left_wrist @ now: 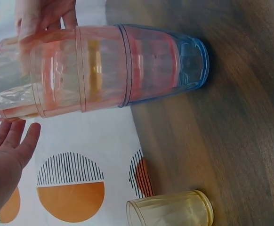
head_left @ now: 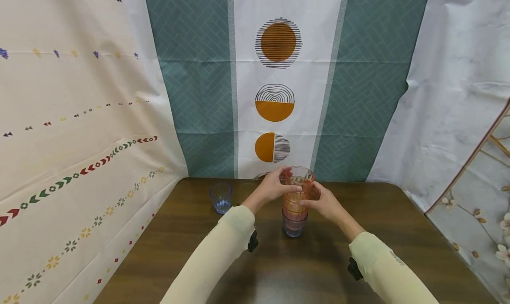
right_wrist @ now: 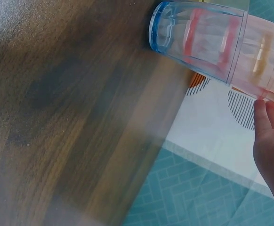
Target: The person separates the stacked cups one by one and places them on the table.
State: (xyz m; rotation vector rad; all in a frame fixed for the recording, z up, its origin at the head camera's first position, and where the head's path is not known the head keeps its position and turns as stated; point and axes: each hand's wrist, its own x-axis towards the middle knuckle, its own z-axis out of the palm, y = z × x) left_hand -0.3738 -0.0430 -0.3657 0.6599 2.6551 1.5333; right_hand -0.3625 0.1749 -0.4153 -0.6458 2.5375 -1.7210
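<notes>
A tall stack of clear plastic cups [head_left: 295, 209] stands upright on the table, nested one in another. Its lowest cup [left_wrist: 193, 63] is blue, with pink, yellow and orange-red tints above it. My left hand [head_left: 275, 185] holds the upper part from the left, thumb in front and fingers near the top cup's [head_left: 299, 173] rim. From the right, slightly lower, my right hand [head_left: 324, 202] holds the stack, its thumb across the front. In the right wrist view, the right hand's fingertips [right_wrist: 261, 106] are at the side of the stack.
A separate blue cup [head_left: 221, 200] stands on the brown wooden table [head_left: 159, 251], left of the stack. A yellow cup [left_wrist: 172, 211] stands beyond my left hand, mostly hidden in the head view. Patterned curtain cloth [head_left: 191, 96] hangs along the table's back edge.
</notes>
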